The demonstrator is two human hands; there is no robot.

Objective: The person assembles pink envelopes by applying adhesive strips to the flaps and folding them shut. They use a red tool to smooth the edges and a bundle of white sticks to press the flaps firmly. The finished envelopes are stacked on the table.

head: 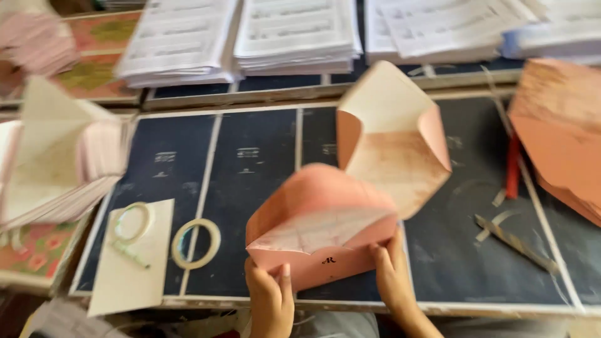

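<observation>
Both my hands hold a pink paper envelope (350, 188) at the near edge of a dark board (250, 163). My left hand (270, 294) grips its lower left corner with the thumb on the front. My right hand (393, 275) grips its lower right edge. The envelope's side and top flaps stand open and its cream inside shows; the picture is blurred.
A roll of clear tape (196, 243) lies left of my hands, beside a cream card (131, 263) with another tape ring and a pen. Pink paper stacks (62, 169) sit at left, more envelopes (557, 138) at right, printed sheets (294, 34) at the back. A thin stick (513, 243) lies right.
</observation>
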